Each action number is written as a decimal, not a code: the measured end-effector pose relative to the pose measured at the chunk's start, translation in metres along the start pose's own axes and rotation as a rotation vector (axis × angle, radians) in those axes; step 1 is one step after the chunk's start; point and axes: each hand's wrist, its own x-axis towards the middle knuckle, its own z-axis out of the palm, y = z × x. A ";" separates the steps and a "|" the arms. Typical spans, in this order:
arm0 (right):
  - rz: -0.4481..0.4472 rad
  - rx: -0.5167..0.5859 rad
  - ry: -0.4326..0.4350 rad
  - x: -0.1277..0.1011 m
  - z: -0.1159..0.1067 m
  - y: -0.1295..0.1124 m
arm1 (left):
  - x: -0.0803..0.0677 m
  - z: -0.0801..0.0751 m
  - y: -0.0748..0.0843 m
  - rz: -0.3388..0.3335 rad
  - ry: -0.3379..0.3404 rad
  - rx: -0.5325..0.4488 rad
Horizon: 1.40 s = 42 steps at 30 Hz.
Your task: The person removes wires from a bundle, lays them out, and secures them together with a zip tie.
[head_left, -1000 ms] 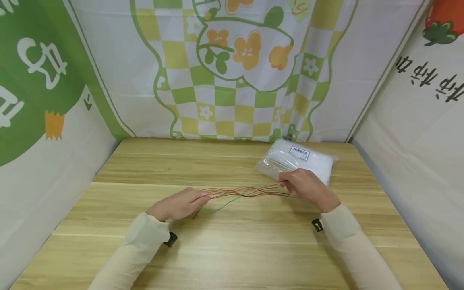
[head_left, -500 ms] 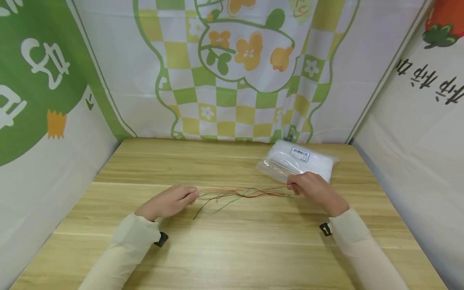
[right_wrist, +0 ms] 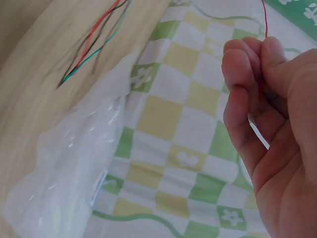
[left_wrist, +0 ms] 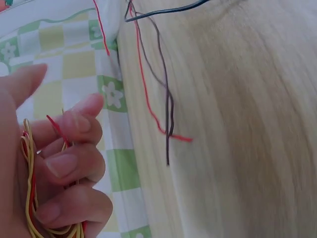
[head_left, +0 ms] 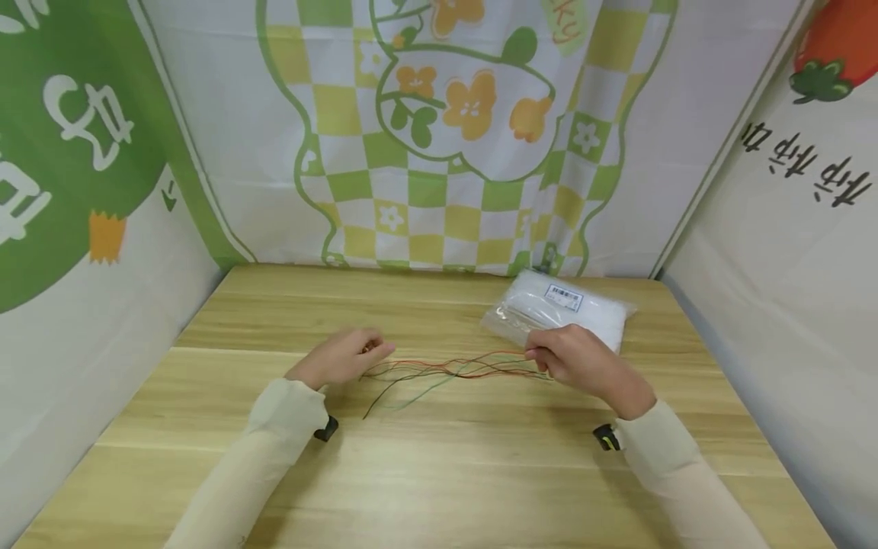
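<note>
Yellow and red wires (left_wrist: pixel 30 188) lie looped in my left hand (head_left: pixel 339 357), held under its curled fingers, while the thumb stands away from them in the left wrist view. Between thumb and fingertips, my right hand (head_left: pixel 579 364) pinches a thin red wire (right_wrist: pixel 266 22). Loose red, black and green wires (head_left: pixel 453 371) spread across the table between both hands, crossing near their middle. In the left wrist view, the ends of a red wire (left_wrist: pixel 144 84) and dark wires (left_wrist: pixel 167 99) stick out beyond the left fingers. Other wire ends (right_wrist: pixel 91 44) show in the right wrist view.
A clear plastic bag (head_left: pixel 562 301) with white contents and a barcode label lies just behind my right hand. The wooden table (head_left: pixel 439 473) meets a printed cloth backdrop (head_left: pixel 425 206) at its far edge, with cloth walls on both sides.
My left hand first drew left, then came up and back to the right, its thumb now lifted off the fingers. The right hand shifted right and returned, still pinching wire.
</note>
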 end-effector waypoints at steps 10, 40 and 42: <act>-0.013 0.092 0.024 0.008 -0.005 -0.011 | 0.009 0.008 0.001 0.110 -0.090 -0.033; 0.036 -0.088 -0.120 -0.003 0.032 0.020 | -0.027 0.000 -0.003 0.336 0.258 0.221; 0.039 -0.098 -0.131 -0.002 0.033 0.017 | -0.027 0.000 -0.004 0.299 0.272 0.275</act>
